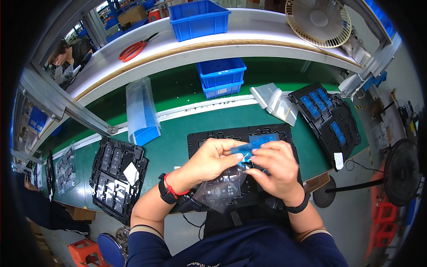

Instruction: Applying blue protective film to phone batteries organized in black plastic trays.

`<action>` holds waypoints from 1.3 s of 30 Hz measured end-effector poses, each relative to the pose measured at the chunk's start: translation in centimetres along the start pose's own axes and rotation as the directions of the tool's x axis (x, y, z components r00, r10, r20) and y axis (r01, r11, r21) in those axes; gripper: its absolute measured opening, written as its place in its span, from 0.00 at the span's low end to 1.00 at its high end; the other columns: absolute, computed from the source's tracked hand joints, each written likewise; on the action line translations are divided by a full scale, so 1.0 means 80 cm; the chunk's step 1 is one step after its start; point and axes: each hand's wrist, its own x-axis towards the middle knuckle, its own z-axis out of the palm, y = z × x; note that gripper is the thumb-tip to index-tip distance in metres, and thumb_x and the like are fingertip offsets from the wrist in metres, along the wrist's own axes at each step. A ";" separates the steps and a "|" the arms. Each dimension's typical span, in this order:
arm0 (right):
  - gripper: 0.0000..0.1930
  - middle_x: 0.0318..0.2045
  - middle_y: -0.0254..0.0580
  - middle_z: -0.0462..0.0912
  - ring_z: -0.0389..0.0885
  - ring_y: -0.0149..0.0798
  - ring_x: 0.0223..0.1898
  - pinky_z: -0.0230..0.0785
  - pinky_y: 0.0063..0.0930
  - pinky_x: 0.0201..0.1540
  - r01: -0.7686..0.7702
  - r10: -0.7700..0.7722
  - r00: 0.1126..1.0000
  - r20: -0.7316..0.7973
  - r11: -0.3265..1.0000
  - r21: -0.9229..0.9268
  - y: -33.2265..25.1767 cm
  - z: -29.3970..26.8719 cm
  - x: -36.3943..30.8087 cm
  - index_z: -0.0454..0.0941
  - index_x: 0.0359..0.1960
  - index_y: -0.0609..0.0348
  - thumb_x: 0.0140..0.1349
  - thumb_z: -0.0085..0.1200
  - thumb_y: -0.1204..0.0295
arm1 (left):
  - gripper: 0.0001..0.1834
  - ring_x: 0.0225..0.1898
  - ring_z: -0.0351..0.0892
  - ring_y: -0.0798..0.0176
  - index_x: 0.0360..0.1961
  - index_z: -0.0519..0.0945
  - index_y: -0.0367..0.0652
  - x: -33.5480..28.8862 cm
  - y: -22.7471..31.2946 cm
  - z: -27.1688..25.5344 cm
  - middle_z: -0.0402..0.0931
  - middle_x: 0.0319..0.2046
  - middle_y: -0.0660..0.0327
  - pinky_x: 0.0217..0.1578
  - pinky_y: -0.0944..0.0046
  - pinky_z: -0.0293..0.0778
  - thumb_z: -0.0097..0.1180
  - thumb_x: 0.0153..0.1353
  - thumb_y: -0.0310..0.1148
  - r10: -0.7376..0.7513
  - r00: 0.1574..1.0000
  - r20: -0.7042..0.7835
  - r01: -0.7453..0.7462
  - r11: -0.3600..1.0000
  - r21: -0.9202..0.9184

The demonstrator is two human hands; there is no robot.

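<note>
Green counter (171,129) under a white shelf (249,38); work's in the middle, looks partway through, my read. Shiny blue plastic film (246,152) is at the fingertips, over the central black moulded plastic tray (195,139). Left hand (215,156): thumb and fingers pinched on the film. Right hand (279,168): fingertips meet the film from the right, thumb standing apart; can't tell if it grips. Just beyond the fingers, a flat blue rectangular piece (264,139); seated or lifted, can't tell. Nearer the body than the left fingers, a loose clear plastic sheet (209,194), a dark printed piece showing through it. Well right of the fingers and slightly farther off, a second black moulded tray (324,132) holds several blue-faced rectangles (310,107); could be ones with film on, not sure. Well left of the fingers, a third black moulded tray (98,168) carries dark flat rectangles with pale print (116,159), no blue seen, plus a white paper slip (131,174). If blue means filmed, one side tray is done and the other left, but direction can't be told. Film under the fingers isn't finished; central tray's mostly hidden by hands.
</note>
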 end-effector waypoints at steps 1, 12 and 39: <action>0.13 0.33 0.41 0.81 0.77 0.42 0.37 0.69 0.34 0.41 -0.107 0.108 0.994 -0.003 0.986 0.125 0.002 -0.005 0.000 0.79 0.29 0.61 0.38 0.66 0.76 | 0.16 0.37 0.75 0.75 0.51 0.73 0.32 -0.001 -0.003 -0.002 0.78 0.39 0.59 0.38 0.74 0.72 0.49 0.62 0.24 -0.001 1.000 -0.003 0.001 1.000 -0.003; 0.06 0.16 0.28 0.75 0.71 0.19 0.16 0.63 0.11 0.18 -0.808 0.706 0.531 0.468 0.255 0.531 0.044 -0.032 -0.033 0.74 0.26 0.59 0.55 0.60 0.76 | 0.18 0.36 0.74 0.76 0.54 0.72 0.33 0.004 -0.034 0.003 0.80 0.36 0.61 0.39 0.73 0.71 0.49 0.63 0.25 -0.055 0.996 0.076 0.040 0.981 0.188; 0.08 0.17 0.28 0.75 0.68 0.17 0.19 0.59 0.13 0.22 -0.942 0.748 0.327 0.578 0.210 0.261 0.111 -0.029 -0.070 0.73 0.20 0.60 0.52 0.59 0.80 | 0.36 0.19 0.74 0.55 0.64 0.55 0.34 0.029 -0.077 0.014 0.71 0.15 0.55 0.25 0.60 0.68 0.56 0.55 0.28 -0.118 0.987 0.108 -0.004 0.655 0.756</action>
